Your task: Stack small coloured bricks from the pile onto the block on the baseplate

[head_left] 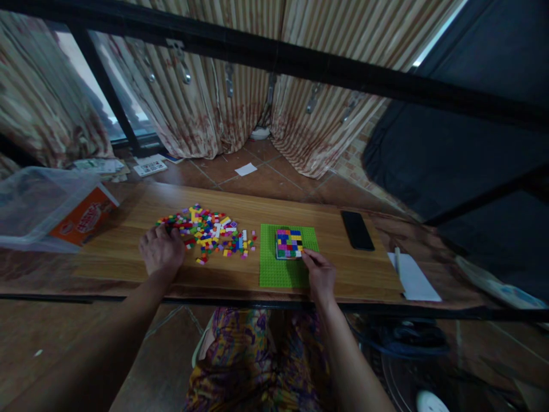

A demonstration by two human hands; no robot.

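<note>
A green studded baseplate point(268, 269) lies on the wooden board, and on it sits a square block of multicoloured toy building bricks point(288, 243). My right hand point(321, 276) reaches over the plate's right side, with thumb and forefinger pinched on a brick at the block's right edge; the fingertips hide most of that brick. To the left, a loose pile of small toy bricks point(210, 232) is spread in many colours. At the pile's left edge my left hand point(161, 252) rests palm down, fingers loosely bent and somewhat apart. Its fingertips are partly hidden, and no held brick shows.
A clear plastic box point(30, 243) with an orange label stands at the far left. Right of the baseplate lies a black phone point(357, 230). Farther right are white paper point(414, 277) and a pen point(397, 262). A dark metal bar point(274, 48) crosses above the far side.
</note>
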